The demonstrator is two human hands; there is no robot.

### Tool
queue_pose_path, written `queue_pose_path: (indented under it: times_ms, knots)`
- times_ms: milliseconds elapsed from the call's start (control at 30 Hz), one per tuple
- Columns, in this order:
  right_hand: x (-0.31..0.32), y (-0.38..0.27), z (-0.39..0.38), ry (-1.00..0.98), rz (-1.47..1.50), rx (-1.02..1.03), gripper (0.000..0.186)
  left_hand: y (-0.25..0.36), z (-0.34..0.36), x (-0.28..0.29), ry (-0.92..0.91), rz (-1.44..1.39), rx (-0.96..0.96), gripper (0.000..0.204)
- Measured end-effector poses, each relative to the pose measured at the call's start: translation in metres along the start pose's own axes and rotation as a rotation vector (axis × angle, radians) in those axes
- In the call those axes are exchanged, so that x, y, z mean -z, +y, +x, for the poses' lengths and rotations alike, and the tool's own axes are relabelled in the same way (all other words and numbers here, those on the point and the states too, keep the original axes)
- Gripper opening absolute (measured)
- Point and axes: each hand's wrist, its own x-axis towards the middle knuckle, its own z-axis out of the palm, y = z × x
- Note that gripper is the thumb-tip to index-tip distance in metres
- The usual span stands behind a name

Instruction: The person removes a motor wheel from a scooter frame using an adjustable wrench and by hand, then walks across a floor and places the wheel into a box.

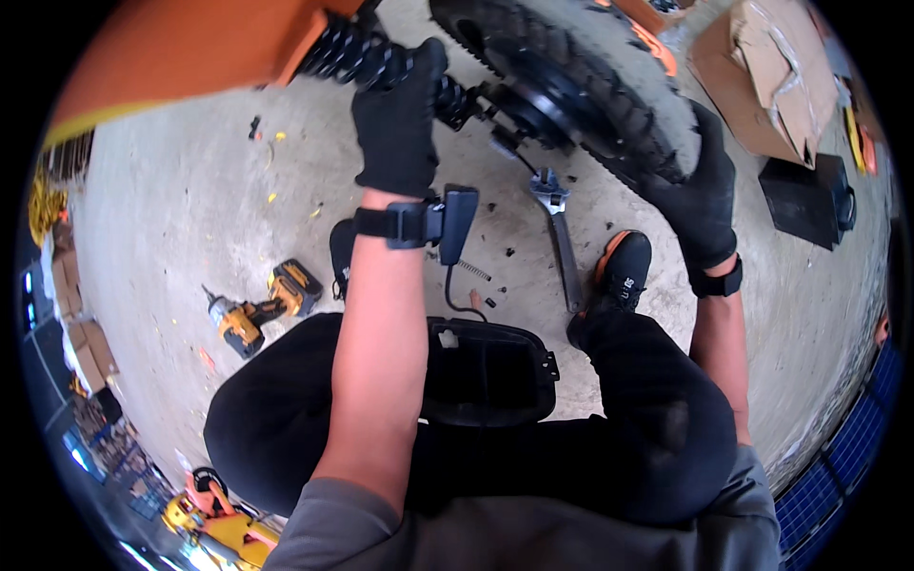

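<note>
My left hand (pixel 396 128), in a black glove, is closed around a black coil-spring shock absorber (pixel 345 55). The shock slants down from an orange body panel (pixel 190 52) to a wheel hub (pixel 543 107). Around the hub is a black knobby tyre (pixel 624 119), and my right hand (pixel 703 195), also gloved, grips its lower right edge; some of its fingers are hidden. On the floor below the hub lies an adjustable wrench (pixel 562 243), its jaws near a thin dark part hanging from the hub.
A yellow and black cordless drill (pixel 252 314) lies left of my feet. Between my legs is a black plastic tray (pixel 487 414). A spring (pixel 474 270) and small hardware are scattered nearby. At right are a cardboard box (pixel 762 81) and a black case (pixel 809 202).
</note>
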Motion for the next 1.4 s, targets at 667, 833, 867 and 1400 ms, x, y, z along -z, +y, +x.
queue_pose_path:
  times_ms: [667, 833, 867, 1400]
  knots:
    - [-0.002, -0.01, -0.004, -0.053, 0.074, -0.212, 0.065, 0.026, -0.012, -0.008, -0.066, 0.131, 0.024, 0.019]
    - [-0.003, -0.011, -0.003, -0.062, 0.075, -0.214, 0.065, 0.007, -0.016, 0.011, -0.095, 0.005, 0.082, 0.027]
    - [-0.002, -0.011, -0.003, -0.064, 0.075, -0.221, 0.065, 0.006, -0.021, 0.018, -0.126, 0.09, 0.189, 0.036]
    - [-0.004, -0.01, -0.004, -0.033, 0.065, -0.2, 0.067, -0.089, -0.114, -0.046, -0.117, -0.125, 0.501, 0.058]
